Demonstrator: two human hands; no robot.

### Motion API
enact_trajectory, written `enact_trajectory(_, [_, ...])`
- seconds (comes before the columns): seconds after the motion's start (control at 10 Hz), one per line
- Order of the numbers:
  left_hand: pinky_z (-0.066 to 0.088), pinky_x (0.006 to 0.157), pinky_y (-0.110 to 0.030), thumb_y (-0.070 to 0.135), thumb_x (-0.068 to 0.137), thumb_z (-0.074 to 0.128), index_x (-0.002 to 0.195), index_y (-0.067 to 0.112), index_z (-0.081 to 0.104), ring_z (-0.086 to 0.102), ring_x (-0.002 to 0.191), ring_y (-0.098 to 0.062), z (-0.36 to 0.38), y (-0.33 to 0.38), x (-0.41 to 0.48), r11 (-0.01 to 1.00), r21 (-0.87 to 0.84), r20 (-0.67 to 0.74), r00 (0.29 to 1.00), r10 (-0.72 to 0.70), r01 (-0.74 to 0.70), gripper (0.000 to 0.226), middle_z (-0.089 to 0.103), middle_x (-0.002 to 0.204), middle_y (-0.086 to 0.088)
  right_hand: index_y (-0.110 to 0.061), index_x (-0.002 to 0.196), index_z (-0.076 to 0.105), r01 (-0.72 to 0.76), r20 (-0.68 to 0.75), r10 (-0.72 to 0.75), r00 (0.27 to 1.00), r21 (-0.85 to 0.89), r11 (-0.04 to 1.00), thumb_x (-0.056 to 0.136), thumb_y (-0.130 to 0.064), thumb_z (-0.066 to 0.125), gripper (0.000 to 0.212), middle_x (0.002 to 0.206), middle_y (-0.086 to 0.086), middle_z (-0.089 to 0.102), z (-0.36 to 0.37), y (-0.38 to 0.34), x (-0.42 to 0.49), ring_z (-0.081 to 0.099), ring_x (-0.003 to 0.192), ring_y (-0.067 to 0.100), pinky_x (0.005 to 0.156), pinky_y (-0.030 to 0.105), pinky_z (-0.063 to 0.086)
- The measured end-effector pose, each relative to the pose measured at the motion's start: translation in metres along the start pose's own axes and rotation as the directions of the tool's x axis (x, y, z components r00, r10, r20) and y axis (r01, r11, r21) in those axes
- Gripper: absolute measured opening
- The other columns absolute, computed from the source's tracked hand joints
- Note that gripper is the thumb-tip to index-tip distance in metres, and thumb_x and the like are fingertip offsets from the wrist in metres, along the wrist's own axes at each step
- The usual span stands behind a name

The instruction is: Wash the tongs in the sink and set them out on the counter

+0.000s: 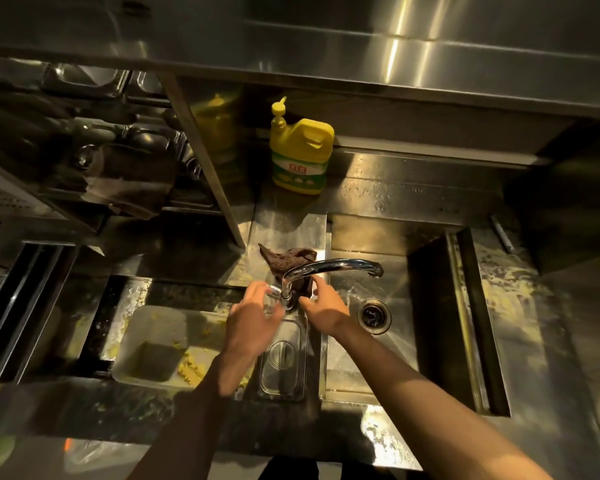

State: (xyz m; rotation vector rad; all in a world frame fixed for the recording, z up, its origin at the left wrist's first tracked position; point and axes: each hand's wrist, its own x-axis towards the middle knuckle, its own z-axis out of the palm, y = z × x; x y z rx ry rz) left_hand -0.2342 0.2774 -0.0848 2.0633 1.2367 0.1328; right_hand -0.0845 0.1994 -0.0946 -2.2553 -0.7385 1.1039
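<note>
My left hand point(253, 323) is covering most of the tap lever point(274, 291), so I am not making out whether its fingers are gripping it. The tap point(329, 266) is hiding part of the dark cloth point(291, 259), and my left wrist is overlapping the clear lid point(284, 358). Both forearms are running off the bottom edge. The yellow jug point(300, 155) is showing a label too small to read, and the left rack point(94, 161) is sitting in blurred shadow.
</note>
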Motion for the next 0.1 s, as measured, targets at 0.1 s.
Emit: enact_trajectory(0.1, [0.043,0.067,-0.026,0.034,0.097,0.055,0.110,0.031,0.054,0.061,0.086,-0.011,0.0010,0.0049,-0.0184,0.978,-0.207,-0.192,0.980,-0.046,0.005,0.013,0.061,0.102,0.010,-0.019,0.132,0.057,-0.060,-0.147,0.102,0.984,0.262,0.963,0.097,-0.028,0.061,0.036,0.120,0.003,0.065,-0.0062,0.0218,-0.0129,0.063,0.105,0.018,0.095,0.037,0.050])
